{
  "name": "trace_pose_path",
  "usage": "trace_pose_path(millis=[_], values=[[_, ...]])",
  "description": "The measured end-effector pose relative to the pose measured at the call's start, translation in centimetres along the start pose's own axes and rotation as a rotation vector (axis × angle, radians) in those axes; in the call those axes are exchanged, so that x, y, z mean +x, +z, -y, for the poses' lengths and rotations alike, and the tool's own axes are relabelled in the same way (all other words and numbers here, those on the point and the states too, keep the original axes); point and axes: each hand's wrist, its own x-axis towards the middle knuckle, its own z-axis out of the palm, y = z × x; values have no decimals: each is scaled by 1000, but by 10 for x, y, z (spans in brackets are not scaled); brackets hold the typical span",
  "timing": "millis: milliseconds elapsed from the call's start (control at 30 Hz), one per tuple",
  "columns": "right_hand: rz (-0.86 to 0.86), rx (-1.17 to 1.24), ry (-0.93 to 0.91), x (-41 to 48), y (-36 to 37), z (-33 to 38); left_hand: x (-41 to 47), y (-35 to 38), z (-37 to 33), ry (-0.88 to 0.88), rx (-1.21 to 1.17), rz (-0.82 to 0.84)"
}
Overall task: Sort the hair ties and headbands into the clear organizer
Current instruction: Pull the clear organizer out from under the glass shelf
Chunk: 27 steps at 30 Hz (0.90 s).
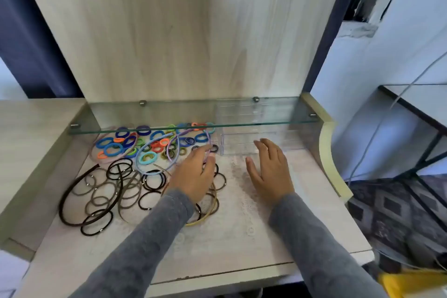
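Note:
A heap of small colourful hair ties lies at the back left of the desk, under the glass shelf. Thin black and brown hair ties spread in front of them, with a dark brown headband, a blue headband and a yellow headband. The clear organizer stands at the back right. My left hand rests over the ties and pinches a thin lilac headband. Beside it, in front of the organizer, my right hand hovers with straight fingers, holding nothing.
A glass shelf hangs low over the back of the desk, above the organizer and the colourful ties. Wooden panels rise behind and at the left. The desk's curved right edge drops to a patterned floor. A black-framed table stands at the far right.

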Motion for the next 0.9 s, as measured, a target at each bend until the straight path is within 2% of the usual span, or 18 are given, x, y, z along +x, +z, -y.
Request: trace_pose_path(millis=[100, 267, 467, 900], values=[[-25, -31, 25, 7, -10, -15, 10, 8, -10, -87, -209, 59], [5, -72, -10, 12, -19, -24, 22, 15, -23, -113, -349, 92], [59, -33, -13, 16, -21, -30, 42, 22, -12, -334, -634, 163], [-2, 26, -62, 6, -30, -35, 49, 43, -5, -323, -554, 183]])
